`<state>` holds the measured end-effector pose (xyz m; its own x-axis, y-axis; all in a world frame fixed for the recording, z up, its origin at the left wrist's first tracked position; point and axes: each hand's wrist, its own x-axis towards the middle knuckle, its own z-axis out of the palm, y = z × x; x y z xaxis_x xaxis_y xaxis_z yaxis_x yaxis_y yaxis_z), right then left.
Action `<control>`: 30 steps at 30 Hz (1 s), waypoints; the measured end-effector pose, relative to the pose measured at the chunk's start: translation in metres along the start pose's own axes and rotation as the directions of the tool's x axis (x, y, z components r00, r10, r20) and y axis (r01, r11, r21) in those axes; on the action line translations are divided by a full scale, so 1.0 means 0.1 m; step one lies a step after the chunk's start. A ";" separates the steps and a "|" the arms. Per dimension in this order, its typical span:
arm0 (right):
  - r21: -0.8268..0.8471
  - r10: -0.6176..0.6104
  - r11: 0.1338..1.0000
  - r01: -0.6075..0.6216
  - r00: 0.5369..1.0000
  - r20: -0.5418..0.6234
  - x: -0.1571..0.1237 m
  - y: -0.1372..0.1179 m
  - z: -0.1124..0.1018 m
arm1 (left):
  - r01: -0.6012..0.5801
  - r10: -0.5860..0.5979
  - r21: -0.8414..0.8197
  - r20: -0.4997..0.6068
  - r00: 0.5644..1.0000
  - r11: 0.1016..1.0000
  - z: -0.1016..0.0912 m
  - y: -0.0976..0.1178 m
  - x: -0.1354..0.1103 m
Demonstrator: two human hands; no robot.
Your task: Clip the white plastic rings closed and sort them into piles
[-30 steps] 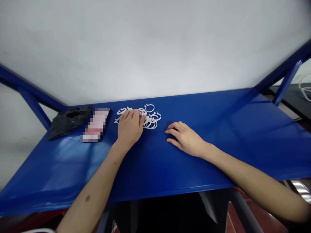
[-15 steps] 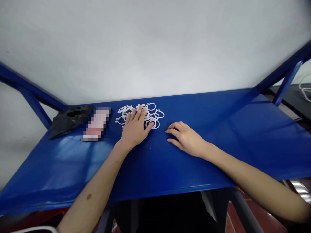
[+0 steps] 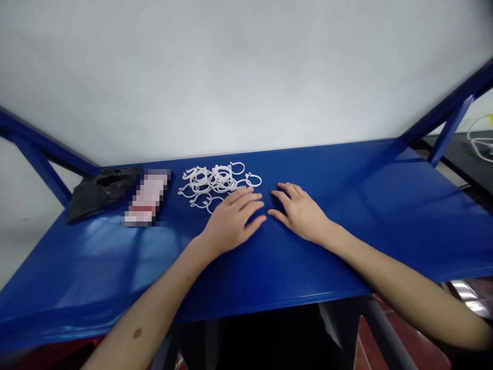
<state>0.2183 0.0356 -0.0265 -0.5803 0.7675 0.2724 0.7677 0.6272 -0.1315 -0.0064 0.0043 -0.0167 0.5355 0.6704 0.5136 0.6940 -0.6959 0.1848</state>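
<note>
A loose heap of white plastic curtain rings (image 3: 223, 179) lies on the blue tabletop (image 3: 246, 277), toward the wall. My left hand (image 3: 231, 218) rests at the near right side of the heap with its fingers apart, covering a few of the rings; nothing shows in its grasp. Just to the right of the heap is my right hand (image 3: 298, 210), palm down, its fingers spread and slightly bent, holding nothing. A small gap separates the fingertips of the two hands.
Left of the rings lies a pixelated phone-like flat object (image 3: 147, 198), beside a crumpled black plastic bag (image 3: 96, 195). A pale wall (image 3: 246, 77) rises behind the table. Blue frame bars (image 3: 450, 131) stand at both ends. A white cable (image 3: 479, 144) lies at far right.
My left hand has come off the middle of the heap and moved right and nearer me, uncovering most rings. My right hand has shifted slightly and its fingers have spread.
</note>
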 end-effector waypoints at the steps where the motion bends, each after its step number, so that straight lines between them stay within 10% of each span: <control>1: -0.013 -0.003 1.000 0.003 1.000 0.014 0.00 0.01 0.01 | -0.040 0.042 -0.038 0.043 0.998 0.998 0.02 0.05 -0.01; 7: -0.043 -0.045 0.998 0.047 0.998 0.053 -0.01 0.04 -0.01 | -0.010 0.032 -0.106 0.209 0.977 0.994 0.08 0.12 -0.03; 30: -0.068 -0.060 0.996 0.066 0.995 0.077 -0.01 0.04 -0.04 | -0.027 0.047 -0.091 0.225 0.973 0.995 0.07 0.09 -0.03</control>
<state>0.2233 0.0373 -0.0236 -0.6448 0.7361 0.2058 0.7446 0.6658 -0.0487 0.0015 -0.0027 -0.0221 0.6624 0.6775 0.3197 0.6323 -0.7345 0.2464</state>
